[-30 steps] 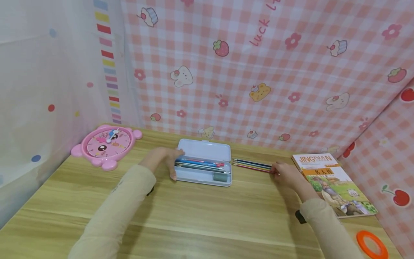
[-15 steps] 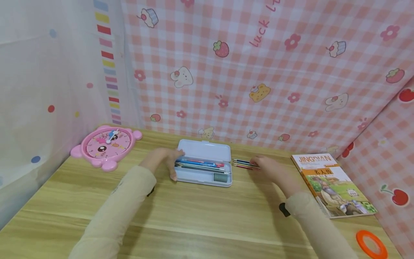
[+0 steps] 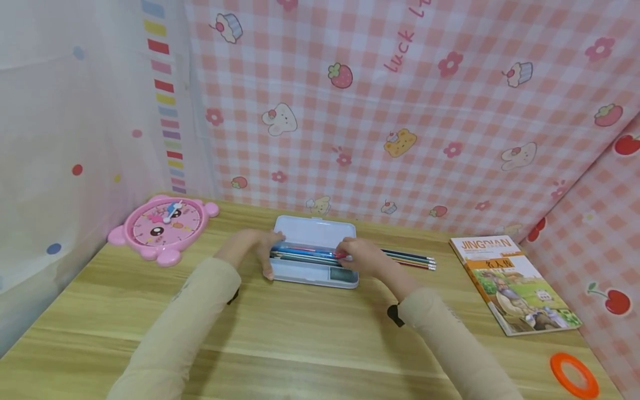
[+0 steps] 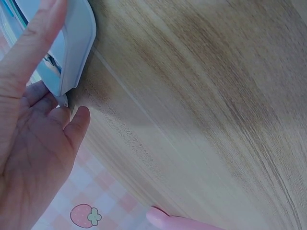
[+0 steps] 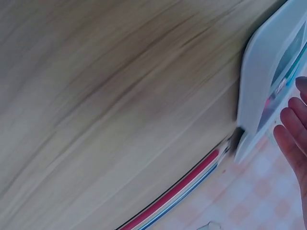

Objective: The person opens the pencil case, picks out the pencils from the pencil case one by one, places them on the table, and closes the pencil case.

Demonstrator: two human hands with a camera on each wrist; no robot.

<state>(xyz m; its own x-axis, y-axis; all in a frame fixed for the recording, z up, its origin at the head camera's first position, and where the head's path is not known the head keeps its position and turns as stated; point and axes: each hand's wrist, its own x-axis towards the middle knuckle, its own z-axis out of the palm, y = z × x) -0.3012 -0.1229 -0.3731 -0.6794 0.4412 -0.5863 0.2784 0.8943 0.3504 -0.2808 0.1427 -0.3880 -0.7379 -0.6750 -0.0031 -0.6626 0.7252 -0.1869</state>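
A white pencil case (image 3: 295,271) lies open in the middle of the table, its lid tipped back. Blue pens (image 3: 305,251) and pencils fill its rear part, and a dark green eraser (image 3: 342,274) sits at the front right. My left hand (image 3: 259,247) grips the case's left end, thumb in front, other fingers (image 4: 43,103) behind. My right hand (image 3: 362,255) reaches over the right end, fingertips at the red end of a pen; whether they pinch it is unclear. Several coloured pencils (image 3: 412,260) lie right of the case, partly behind my right hand.
A pink toy clock (image 3: 167,228) lies at the left rear. On the right is a book (image 3: 515,286), with an orange ring (image 3: 574,375) nearer to me. A pink checked cloth (image 3: 370,111) hangs behind the table.
My right hand has moved left, from the outer ends of the coloured pencils, along them, to the pens in the case. My left hand has stayed at the case's left end.
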